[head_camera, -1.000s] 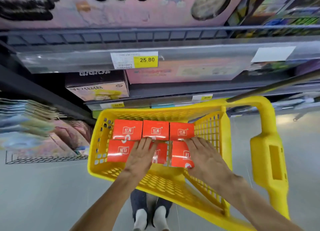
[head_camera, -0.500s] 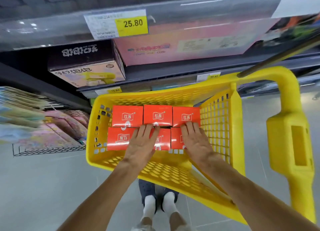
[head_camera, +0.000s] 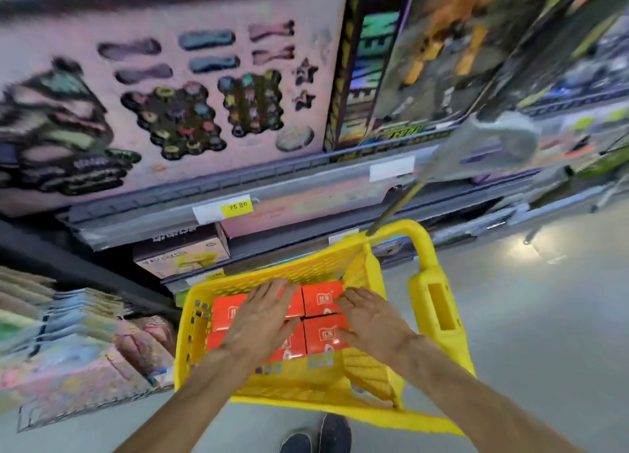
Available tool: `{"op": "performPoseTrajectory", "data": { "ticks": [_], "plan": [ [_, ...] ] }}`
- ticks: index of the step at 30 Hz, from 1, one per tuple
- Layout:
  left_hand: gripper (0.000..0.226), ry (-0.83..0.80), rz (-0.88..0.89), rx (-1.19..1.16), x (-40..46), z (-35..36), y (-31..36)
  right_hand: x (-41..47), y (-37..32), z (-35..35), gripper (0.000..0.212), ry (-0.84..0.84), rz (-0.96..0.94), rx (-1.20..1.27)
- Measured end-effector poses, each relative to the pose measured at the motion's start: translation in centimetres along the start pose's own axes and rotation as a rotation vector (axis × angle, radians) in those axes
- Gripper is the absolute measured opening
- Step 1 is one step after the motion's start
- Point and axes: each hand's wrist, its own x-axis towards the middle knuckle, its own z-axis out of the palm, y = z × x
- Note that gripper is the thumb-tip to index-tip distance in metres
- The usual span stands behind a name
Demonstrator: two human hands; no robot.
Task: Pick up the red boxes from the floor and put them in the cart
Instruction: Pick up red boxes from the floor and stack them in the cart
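Now that the view has swung up toward the shelves, I see left hand and right hand still flat, fingers spread, gripping nothing, atop the red boxes packed in the yellow cart, so this batch looks placed

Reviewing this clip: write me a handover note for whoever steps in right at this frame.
Left hand: open, flat on the red boxes in the cart.
Right hand: open, fingers spread against the right-side boxes.
Neither hand grips anything.
Boxes: packed flat in two rows on the cart bottom, toward the far wall; the hands hide some.
Done: the visible boxes are in the cart.
Left: the floor in view shows no red boxes; check outside this view, then lift the hands away.
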Motion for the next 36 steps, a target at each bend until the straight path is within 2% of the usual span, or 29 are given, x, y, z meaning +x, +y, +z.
{"op": "performPoseTrajectory", "data": {
  "ticks": [4, 7, 11, 15, 19, 27, 31, 36],
  "plan": [
    [0.066, 0.089, 0.141, 0.021, 1.5, -10.5, 4.6, -6.0, 1.2, -11.3, 0.065, 0.162, 0.055, -0.005],
    [0.065, 0.13, 0.292, 0.034, 2.5, -17.3, 9.9, -12.5, 4.0, -18.7, 0.066, 0.222, 0.159, -0.004],
    [0.066, 0.189, 0.524, 0.089, 4.4, -24.3, 19.9, -23.6, 8.2, -25.9, 0.071, 0.359, 0.33, -0.092],
    [0.069, 0.271, 0.716, 0.097, 6.7, -28.5, 31.5, -35.6, 11.9, -29.8, 0.072, 0.466, 0.553, -0.114],
    [0.069, 0.273, 0.876, 0.046, 9.0, -29.9, 43.7, -46.5, 16.5, -30.5, 0.077, 0.48, 0.759, -0.094],
    [0.076, 0.255, 1.123, 0.034, 16.4, -27.9, 69.2, -65.8, 27.7, -30.0, 0.078, 0.545, 1.034, -0.123],
    [0.075, 0.243, 1.184, 0.042, 19.6, -27.4, 80.2, -73.5, 34.1, -29.8, 0.079, 0.527, 1.124, -0.15],
    [0.072, 0.206, 1.225, 0.029, 24.3, -26.1, 90.2, -79.3, 42.6, -29.8, 0.082, 0.528, 1.194, -0.144]
  ]
}}
